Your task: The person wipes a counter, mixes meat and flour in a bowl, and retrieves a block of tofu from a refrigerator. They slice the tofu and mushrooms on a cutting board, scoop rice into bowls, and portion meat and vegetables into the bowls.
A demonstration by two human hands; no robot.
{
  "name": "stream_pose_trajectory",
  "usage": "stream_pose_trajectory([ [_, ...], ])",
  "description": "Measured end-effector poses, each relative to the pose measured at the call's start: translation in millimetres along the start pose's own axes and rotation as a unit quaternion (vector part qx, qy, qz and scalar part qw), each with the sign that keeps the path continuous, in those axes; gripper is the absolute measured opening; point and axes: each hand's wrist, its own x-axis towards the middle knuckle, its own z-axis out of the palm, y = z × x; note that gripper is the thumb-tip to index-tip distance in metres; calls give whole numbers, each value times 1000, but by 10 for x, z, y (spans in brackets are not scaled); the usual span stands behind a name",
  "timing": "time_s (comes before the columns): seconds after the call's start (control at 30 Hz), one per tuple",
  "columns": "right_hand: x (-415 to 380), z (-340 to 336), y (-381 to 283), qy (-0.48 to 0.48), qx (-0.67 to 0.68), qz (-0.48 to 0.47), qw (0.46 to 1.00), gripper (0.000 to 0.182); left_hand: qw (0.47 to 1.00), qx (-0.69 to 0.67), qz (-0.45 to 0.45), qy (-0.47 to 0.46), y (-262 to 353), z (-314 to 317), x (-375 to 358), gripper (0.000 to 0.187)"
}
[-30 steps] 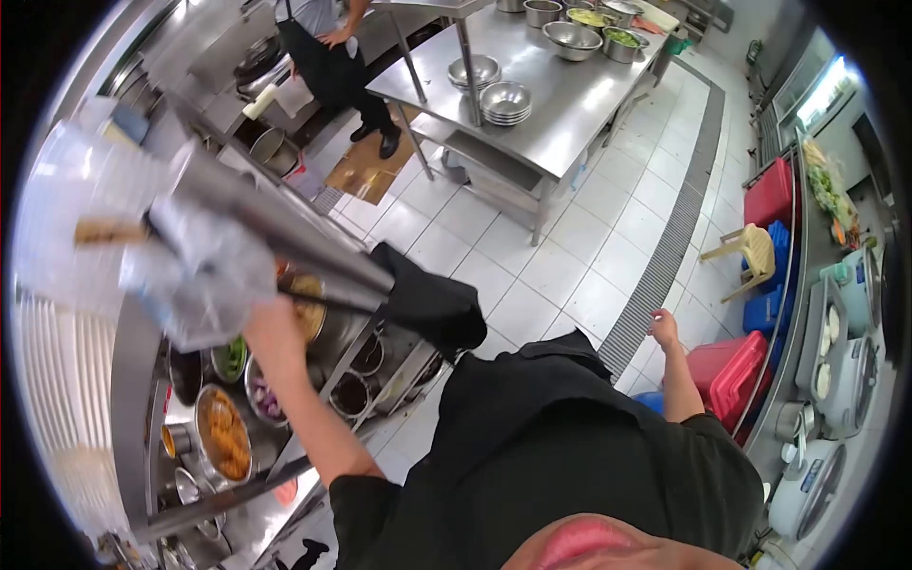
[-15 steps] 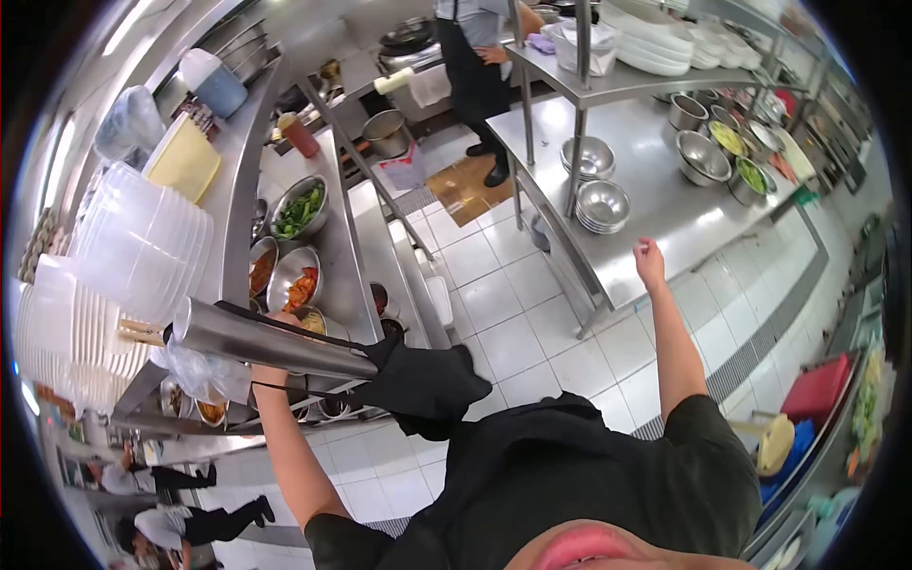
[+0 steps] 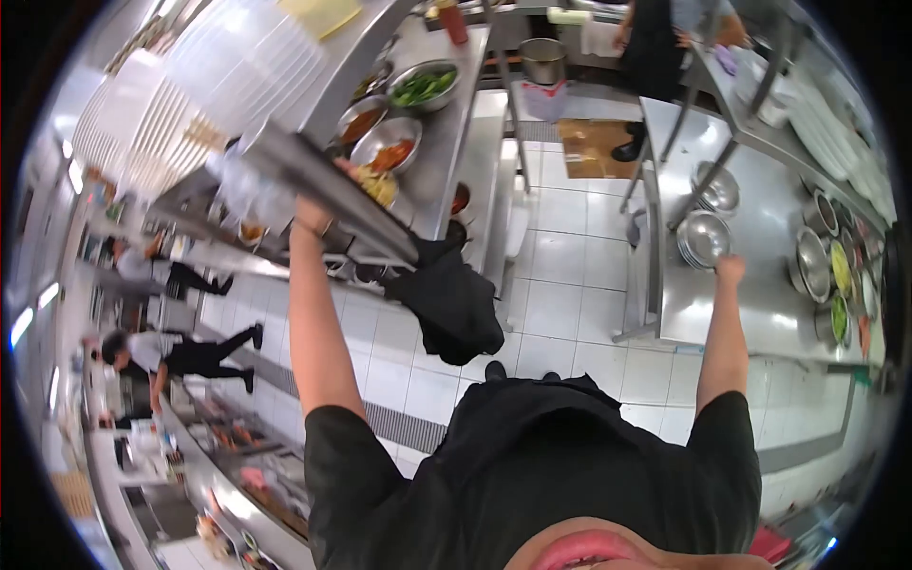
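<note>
My right hand (image 3: 730, 270) reaches over the steel table with fingers closed at the near rim of the top metal bowl (image 3: 708, 237) in a stack. A second stack of metal bowls (image 3: 717, 187) stands just behind. On the other side, my left hand (image 3: 313, 215) reaches under the steel shelf, whose edge covers most of its fingers. Close to those fingers is a bowl of pale yellow strips (image 3: 378, 188). Beyond it are a metal bowl with red-orange food (image 3: 391, 155) and a larger one with green vegetables (image 3: 424, 88).
Stacked clear plastic containers (image 3: 249, 62) sit on the left shelf. A black cloth (image 3: 446, 309) hangs from the shelf's end. Metal bowls with greens (image 3: 838, 318) stand at the right table's far end. A co-worker in a dark apron (image 3: 654, 47) stands at the back.
The view has swung, so the counters appear shifted right. My right hand has moved up to the rim of the bowl stack. My left hand stays by the left shelf.
</note>
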Motion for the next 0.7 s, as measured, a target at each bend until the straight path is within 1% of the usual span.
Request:
stream_pose_trajectory([
  [0.03,33,-118,-90,-10,37,56,998,43,999,20,23,11,-225,0,66,13],
  [0.07,27,-225,-143,-22,72,116,990,47,999,27,35,13,-186,-35,26,15],
  [0.1,12,-370,-220,-26,74,107,991,47,998,34,47,16,-141,-70,-11,16],
  [0.13,-34,-525,-299,-14,91,118,989,48,998,27,47,12,116,-113,-29,18],
  [0.17,-60,-643,-339,-1,108,132,985,48,998,-55,-7,21,7,-115,-44,20],
  [0.2,-40,-719,-355,-3,110,127,986,48,998,-52,-10,25,-184,-116,-30,20],
  [0.23,-22,-759,-345,22,132,126,983,43,997,-3,30,64,-300,-109,-39,21],
  [0.27,-11,-798,-342,47,154,122,979,38,996,15,36,79,-421,-122,-74,20],
  [0.3,-3,-820,-305,44,155,112,981,38,995,27,45,89,-321,-125,-95,19],
  [0.33,21,-831,-217,16,302,160,940,31,993,38,53,102,-246,-132,-112,18],
  [0.37,33,-856,-130,-14,442,205,873,24,991,38,55,114,-165,-128,-121,17],
  [0.4,56,-866,-20,-14,490,208,846,22,990,31,45,132,-165,-128,-99,17],
  [0.43,58,-889,95,-13,537,210,817,22,988,-4,9,154,-141,-122,-124,16],
  [0.5,-40,-1108,316,-78,556,195,804,17,974,-90,-60,199,80,-123,-256,15],
  [0.57,-380,-1529,247,-125,568,188,792,12,964,-135,-94,209,881,-298,-443,13],
  [0.6,-561,-1641,291,-177,560,166,792,11,962,-145,-134,189,1088,-390,-559,13],
  [0.63,-693,-1700,354,-228,550,143,791,10,958,-155,-175,168,1168,-438,-699,12],
  [0.67,-953,-1800,233,-248,543,156,787,10,955,-157,-178,175,1140,-452,-860,12],
  [0.7,-1202,-1784,153,-277,553,149,771,12,948,-214,-150,182,1080,-476,-1033,12],
])
